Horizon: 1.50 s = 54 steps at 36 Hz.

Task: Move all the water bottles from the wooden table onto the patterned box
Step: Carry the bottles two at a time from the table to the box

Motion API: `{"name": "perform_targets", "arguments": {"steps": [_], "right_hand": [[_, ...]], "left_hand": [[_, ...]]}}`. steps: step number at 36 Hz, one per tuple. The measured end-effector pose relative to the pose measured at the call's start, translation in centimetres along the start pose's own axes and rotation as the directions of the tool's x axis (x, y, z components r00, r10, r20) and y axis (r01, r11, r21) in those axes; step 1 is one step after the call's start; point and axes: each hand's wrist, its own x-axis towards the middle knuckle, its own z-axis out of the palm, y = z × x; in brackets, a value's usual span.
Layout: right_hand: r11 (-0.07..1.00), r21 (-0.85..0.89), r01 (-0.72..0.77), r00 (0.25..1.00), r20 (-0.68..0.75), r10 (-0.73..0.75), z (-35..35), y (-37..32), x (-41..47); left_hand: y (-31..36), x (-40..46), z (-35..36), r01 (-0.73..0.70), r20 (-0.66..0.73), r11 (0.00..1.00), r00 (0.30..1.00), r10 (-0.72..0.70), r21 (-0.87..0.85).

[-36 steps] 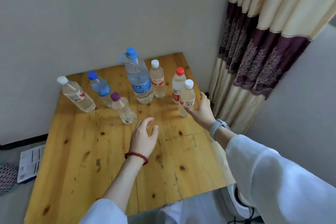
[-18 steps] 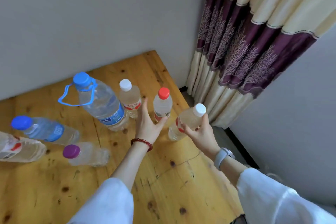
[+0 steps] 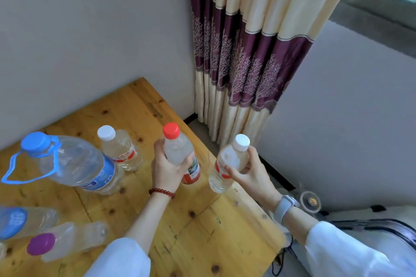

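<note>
My left hand [image 3: 167, 172] grips a red-capped water bottle [image 3: 177, 150] lifted just above the wooden table [image 3: 202, 227]. My right hand [image 3: 249, 174] holds a white-capped bottle [image 3: 227, 162] over the table's right edge. On the table stand a large blue-capped bottle with a blue handle loop [image 3: 74, 164], another white-capped bottle [image 3: 119, 148], a purple-capped bottle [image 3: 65, 240] and a blue-labelled bottle [image 3: 24, 220] at the left edge. The patterned box is out of view.
A grey wall runs behind the table. A cream and purple curtain [image 3: 243, 58] hangs in the corner to the right. A white appliance with a dark rim [image 3: 387, 243] and cables sit on the floor at the lower right.
My left hand has closed on the red-capped bottle and raised it. My right hand has lifted the white-capped bottle. The view has swung to the right.
</note>
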Motion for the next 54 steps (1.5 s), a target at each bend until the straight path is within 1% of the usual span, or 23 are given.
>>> {"name": "perform_targets", "arguments": {"steps": [3,5,7,11,14,17,19,21,24,27,29,32,34,35,39,42,47,51,54], "right_hand": [[0.999,0.05,0.015,0.993,-0.12,-0.009,-2.6,-0.1,-2.1],[0.997,0.066,0.032,0.98,-0.197,-0.018,-4.9,-0.1,-3.9],[0.997,0.061,0.042,0.967,-0.254,-0.026,-7.6,0.0,-6.1],[0.998,0.046,0.033,0.936,-0.351,-0.015,-13.5,1.1,-12.0],[0.999,0.032,0.012,0.901,-0.433,0.003,-18.0,2.8,-18.5],[0.999,-0.011,-0.031,0.861,-0.508,0.021,-22.1,5.5,-26.3],[0.997,0.006,-0.076,0.82,-0.569,0.066,-24.5,7.7,-32.2],[0.991,-0.005,-0.137,0.754,-0.649,0.101,-26.6,10.0,-38.4],[0.962,-0.022,-0.271,0.635,-0.756,0.162,-29.4,13.7,-47.9],[0.928,0.068,-0.366,0.481,-0.84,0.251,-31.4,17.3,-56.8],[0.904,0.146,-0.402,0.377,-0.873,0.308,-32.2,19.4,-62.5],[0.879,0.29,-0.378,0.214,-0.897,0.388,-33.0,22.2,-70.4],[0.866,0.375,-0.33,0.103,-0.898,0.428,-33.1,23.9,-75.4],[0.859,0.408,-0.31,0.054,-0.894,0.445,-33.0,24.6,-77.5],[0.817,0.511,-0.266,-0.141,-0.859,0.491,-32.8,28.1,-86.4],[0.769,0.576,-0.276,-0.267,-0.815,0.515,-33.0,30.8,-93.1],[0.705,0.668,-0.237,-0.413,-0.727,0.55,-35.0,35.4,-104.6],[0.652,0.731,-0.203,-0.505,-0.648,0.57,-37.1,37.9,-113.9],[0.642,0.755,-0.134,-0.599,-0.578,0.554,-38.0,39.3,-120.4]], "left_hand": [[3.2,-1.2,1.9,-0.065,0.039,0.995,0.997,0.068,-0.081],[5.4,-2.4,3.5,-0.118,0.073,0.989,0.99,0.124,-0.084],[7.6,-3.9,5.3,-0.16,0.148,0.984,0.974,0.17,-0.075],[12.1,-8.5,9.0,-0.179,0.312,0.979,0.928,0.202,-0.101],[15.7,-13.7,12.4,-0.203,0.42,0.965,0.871,0.255,-0.165],[19.2,-20.3,16.1,-0.263,0.526,0.946,0.786,0.324,-0.191],[21.2,-25.4,18.7,-0.306,0.582,0.93,0.727,0.366,-0.203],[23.0,-31.0,21.3,-0.353,0.635,0.907,0.652,0.414,-0.228],[25.0,-40.0,24.8,-0.415,0.702,0.862,0.52,0.486,-0.291],[26.9,-49.0,27.8,-0.379,0.783,0.861,0.395,0.481,-0.338],[27.9,-55.0,29.6,-0.344,0.831,0.857,0.276,0.483,-0.384],[29.6,-63.6,32.1,-0.315,0.863,0.838,0.1,0.496,-0.445],[30.8,-69.3,33.4,-0.309,0.849,0.802,-0.043,0.526,-0.512],[31.3,-71.9,34.0,-0.305,0.841,0.788,-0.097,0.533,-0.535],[33.1,-83.0,36.2,-0.287,0.81,0.759,-0.254,0.529,-0.585],[33.7,-91.4,38.1,-0.269,0.793,0.766,-0.391,0.467,-0.584],[35.1,-106.2,41.3,-0.243,0.713,0.731,-0.547,0.439,-0.637],[37.5,-118.3,42.8,-0.191,0.656,0.733,-0.627,0.421,-0.653],[39.4,-126.9,42.9,-0.162,0.591,0.721,-0.704,0.394,-0.674]]}}
